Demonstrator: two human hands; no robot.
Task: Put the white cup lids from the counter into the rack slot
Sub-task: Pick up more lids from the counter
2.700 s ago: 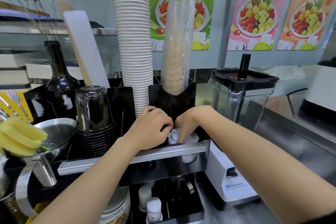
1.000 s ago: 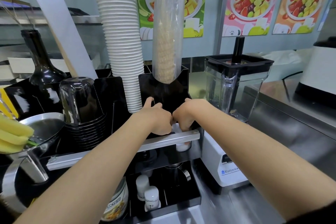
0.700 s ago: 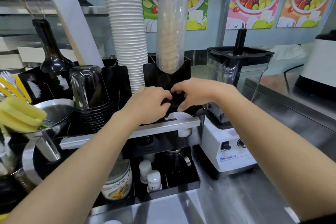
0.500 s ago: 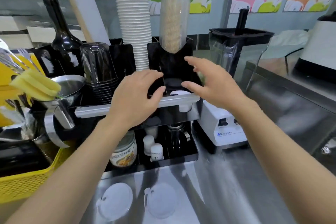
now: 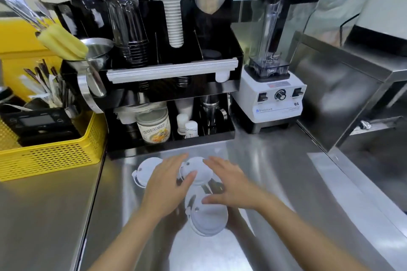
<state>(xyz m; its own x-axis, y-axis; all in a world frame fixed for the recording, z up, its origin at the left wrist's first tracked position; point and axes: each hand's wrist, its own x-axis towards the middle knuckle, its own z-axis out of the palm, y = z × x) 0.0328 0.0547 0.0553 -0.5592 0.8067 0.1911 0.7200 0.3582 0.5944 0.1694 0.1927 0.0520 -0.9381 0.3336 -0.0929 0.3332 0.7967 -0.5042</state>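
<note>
Three white cup lids lie on the steel counter [image 5: 275,182] in front of the black rack [image 5: 220,86]: a left lid [image 5: 144,170], a middle lid [image 5: 199,170] and a near lid [image 5: 209,219]. My left hand [image 5: 168,185] hovers with fingers spread between the left and middle lids, thumb at the middle lid's edge. My right hand [image 5: 229,183] is spread over the gap between the middle and near lids. Neither hand holds a lid. White lids [image 5: 222,77] show below the rack's right slot [image 5: 211,54].
A blender [image 5: 275,55] stands right of the rack. A yellow basket [image 5: 50,154] with a scale and utensils sits to the left, beside a steel pitcher [image 5: 94,66]. Stacked white cups [image 5: 171,6] rise from the rack. A steel box [image 5: 352,86] is at the right.
Both hands left the rack's right slot and dropped to the counter over the lids. My view tilted down from the posters to the counter.
</note>
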